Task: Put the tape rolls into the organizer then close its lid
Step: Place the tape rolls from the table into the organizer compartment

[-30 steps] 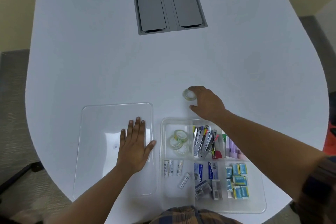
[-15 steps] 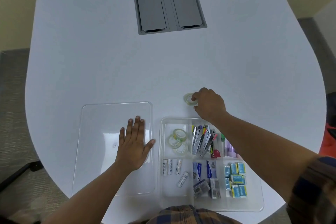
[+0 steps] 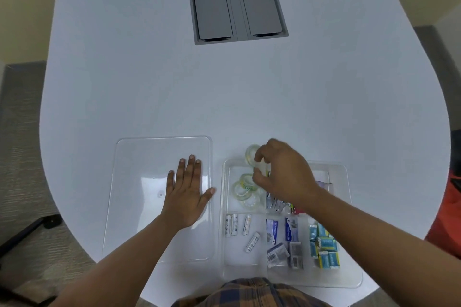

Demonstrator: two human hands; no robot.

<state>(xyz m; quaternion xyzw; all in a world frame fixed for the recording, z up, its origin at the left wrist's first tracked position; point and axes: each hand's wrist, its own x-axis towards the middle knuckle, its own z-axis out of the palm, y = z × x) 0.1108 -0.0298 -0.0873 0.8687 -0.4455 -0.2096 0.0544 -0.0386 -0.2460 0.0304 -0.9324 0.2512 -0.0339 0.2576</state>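
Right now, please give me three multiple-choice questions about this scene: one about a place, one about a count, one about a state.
1. Where does the left hand rest?
A. on the clear lid
B. in the organizer
C. on the grey panel

2. How many batteries lie in the near-left compartment?
A. two
B. four
C. six

3. The right hand is
A. empty
B. holding a tape roll
C. pressing the lid

Answers: 1 A, palm flat on it; 2 B, three side by side, one askew; 3 B, fingers pinch the roll above the organizer's far edge.

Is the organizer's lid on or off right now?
Off. The clear lid lies flat on the table left of the open organizer, under the left hand.
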